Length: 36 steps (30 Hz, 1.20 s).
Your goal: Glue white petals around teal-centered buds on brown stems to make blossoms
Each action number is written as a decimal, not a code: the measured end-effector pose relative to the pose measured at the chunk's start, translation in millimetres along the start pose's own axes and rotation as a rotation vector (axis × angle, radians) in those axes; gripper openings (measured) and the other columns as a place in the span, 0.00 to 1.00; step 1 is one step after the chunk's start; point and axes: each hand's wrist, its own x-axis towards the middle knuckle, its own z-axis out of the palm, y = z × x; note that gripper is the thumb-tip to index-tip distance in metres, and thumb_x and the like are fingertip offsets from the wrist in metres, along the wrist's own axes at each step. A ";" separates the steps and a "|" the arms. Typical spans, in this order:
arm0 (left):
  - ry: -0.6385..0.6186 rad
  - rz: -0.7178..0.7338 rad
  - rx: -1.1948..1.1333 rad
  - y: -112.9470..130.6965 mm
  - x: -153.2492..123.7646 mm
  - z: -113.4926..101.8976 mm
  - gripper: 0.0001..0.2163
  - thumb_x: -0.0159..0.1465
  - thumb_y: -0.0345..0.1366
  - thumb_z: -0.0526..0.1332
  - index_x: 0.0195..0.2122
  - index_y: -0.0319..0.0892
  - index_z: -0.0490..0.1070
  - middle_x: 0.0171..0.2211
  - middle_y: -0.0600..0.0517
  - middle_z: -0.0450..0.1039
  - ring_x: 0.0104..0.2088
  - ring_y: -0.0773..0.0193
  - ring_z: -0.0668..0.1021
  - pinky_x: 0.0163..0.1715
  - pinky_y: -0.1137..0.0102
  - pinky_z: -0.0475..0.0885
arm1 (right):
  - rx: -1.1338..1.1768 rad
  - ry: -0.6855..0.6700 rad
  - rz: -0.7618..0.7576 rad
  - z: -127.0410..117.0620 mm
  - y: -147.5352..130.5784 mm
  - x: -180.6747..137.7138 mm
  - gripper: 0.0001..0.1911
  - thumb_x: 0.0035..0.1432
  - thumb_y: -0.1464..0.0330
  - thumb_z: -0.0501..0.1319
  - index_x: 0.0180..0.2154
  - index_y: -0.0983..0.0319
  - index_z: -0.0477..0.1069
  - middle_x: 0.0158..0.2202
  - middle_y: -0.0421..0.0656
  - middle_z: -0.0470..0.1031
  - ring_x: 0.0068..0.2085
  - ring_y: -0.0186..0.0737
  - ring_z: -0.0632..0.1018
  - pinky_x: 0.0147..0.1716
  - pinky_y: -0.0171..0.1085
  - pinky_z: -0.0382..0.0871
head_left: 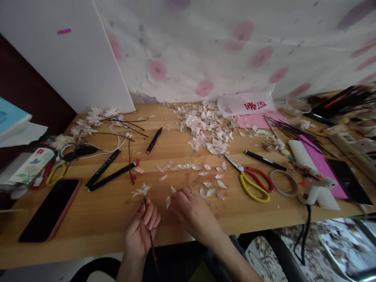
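Note:
My left hand [141,229] is closed around a thin dark twig [152,243] that carries a small white paper flower [142,190] at its top end. My right hand [190,209] rests on the wooden table [96,219] just right of the flower, fingers curled down over loose white petals [205,182]; whether it grips one is hidden. More petals lie in a row ahead of my hands, and a large heap of petals [207,129] sits farther back.
Red-and-yellow scissors [249,178], a tape ring [283,182] and a white glue gun [315,190] lie at right. Black markers [110,172] and a phone [49,209] lie at left. Finished flower twigs [100,119] sit back left, dark sticks [293,133] on pink sheets back right.

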 end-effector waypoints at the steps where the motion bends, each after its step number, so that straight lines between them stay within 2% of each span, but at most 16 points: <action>1: -0.003 -0.003 -0.008 -0.3 1.0 -1.6 0.07 0.59 0.36 0.76 0.34 0.40 0.81 0.19 0.61 0.56 0.18 0.74 0.59 0.20 0.79 0.64 | -0.014 -0.055 -0.014 5.1 -1.1 3.4 0.08 0.63 0.74 0.69 0.43 0.62 0.74 0.41 0.46 0.81 0.41 0.46 0.79 0.39 0.41 0.69; 5: -0.012 -0.014 -0.033 -2.1 5.2 -4.2 0.10 0.54 0.37 0.79 0.33 0.40 0.82 0.18 0.63 0.54 0.17 0.74 0.58 0.18 0.79 0.64 | -0.065 -0.207 -0.008 16.8 0.9 12.4 0.06 0.67 0.75 0.66 0.45 0.62 0.75 0.45 0.48 0.81 0.45 0.50 0.78 0.43 0.44 0.65; 9: -0.017 -0.019 -0.047 -2.4 5.9 -1.9 0.10 0.54 0.36 0.79 0.32 0.40 0.82 0.18 0.62 0.56 0.17 0.75 0.58 0.18 0.79 0.65 | -0.063 -0.308 0.034 17.1 0.6 17.6 0.04 0.68 0.76 0.64 0.40 0.62 0.76 0.41 0.48 0.80 0.43 0.51 0.78 0.41 0.45 0.61; 14: -0.017 -0.017 -0.033 -1.7 5.3 0.2 0.10 0.54 0.37 0.80 0.33 0.40 0.82 0.18 0.62 0.58 0.17 0.75 0.59 0.18 0.79 0.64 | 0.035 -0.372 0.084 12.0 -2.6 19.9 0.09 0.66 0.80 0.62 0.35 0.63 0.77 0.38 0.48 0.81 0.42 0.51 0.78 0.42 0.46 0.60; 18: -0.018 -0.005 -0.002 -1.5 5.4 1.2 0.11 0.54 0.39 0.80 0.32 0.41 0.82 0.18 0.62 0.60 0.17 0.75 0.62 0.18 0.79 0.65 | 0.204 -0.326 0.188 8.6 -2.4 15.1 0.11 0.66 0.81 0.61 0.35 0.64 0.78 0.38 0.49 0.81 0.42 0.50 0.78 0.44 0.45 0.63; 21: -0.032 -0.015 0.040 -0.9 5.5 6.3 0.13 0.54 0.40 0.80 0.34 0.40 0.83 0.18 0.61 0.65 0.17 0.75 0.66 0.19 0.78 0.66 | 0.398 -0.234 0.298 4.6 1.7 8.9 0.13 0.68 0.80 0.58 0.45 0.63 0.80 0.42 0.49 0.81 0.42 0.46 0.79 0.43 0.42 0.67; 23: -0.047 -0.036 0.077 -0.1 4.7 13.5 0.13 0.54 0.40 0.80 0.34 0.39 0.83 0.18 0.59 0.68 0.17 0.74 0.69 0.19 0.78 0.67 | 0.543 -0.160 0.376 0.9 7.4 4.4 0.14 0.68 0.76 0.58 0.50 0.61 0.79 0.43 0.47 0.80 0.42 0.43 0.79 0.41 0.40 0.69; 26: -0.075 -0.071 0.122 0.4 0.3 29.1 0.13 0.54 0.40 0.80 0.34 0.39 0.83 0.19 0.57 0.73 0.19 0.71 0.73 0.21 0.77 0.70 | 0.770 -0.078 0.495 -5.9 18.7 -1.8 0.14 0.70 0.64 0.58 0.51 0.60 0.78 0.38 0.44 0.78 0.36 0.40 0.78 0.36 0.38 0.71; 28: -0.101 -0.095 0.141 -0.5 -4.5 40.5 0.13 0.55 0.41 0.80 0.34 0.40 0.83 0.20 0.55 0.74 0.19 0.70 0.75 0.21 0.77 0.71 | 0.924 -0.054 0.570 -11.4 25.9 -5.1 0.19 0.69 0.55 0.59 0.49 0.61 0.78 0.33 0.42 0.76 0.32 0.38 0.76 0.32 0.37 0.72; 31: -0.141 -0.133 0.160 -3.8 -11.8 54.6 0.11 0.56 0.41 0.80 0.35 0.41 0.84 0.20 0.55 0.76 0.20 0.70 0.75 0.21 0.78 0.71 | 1.128 -0.032 0.662 -20.5 32.1 -9.1 0.26 0.62 0.44 0.64 0.42 0.61 0.78 0.28 0.40 0.72 0.29 0.37 0.75 0.30 0.37 0.72; 33: -0.162 -0.157 0.167 -6.8 -15.7 60.6 0.11 0.56 0.40 0.79 0.35 0.42 0.84 0.21 0.54 0.77 0.20 0.70 0.75 0.22 0.78 0.71 | 1.229 -0.015 0.706 -26.3 32.9 -11.7 0.29 0.56 0.40 0.67 0.37 0.61 0.77 0.27 0.39 0.71 0.29 0.36 0.73 0.29 0.36 0.71; 36: -0.187 -0.195 0.180 -11.4 -19.8 64.7 0.11 0.57 0.40 0.79 0.35 0.41 0.84 0.20 0.54 0.76 0.20 0.71 0.75 0.21 0.78 0.70 | 1.316 0.018 0.741 -33.5 31.8 -16.1 0.30 0.51 0.40 0.72 0.31 0.61 0.76 0.25 0.38 0.69 0.27 0.33 0.69 0.28 0.33 0.66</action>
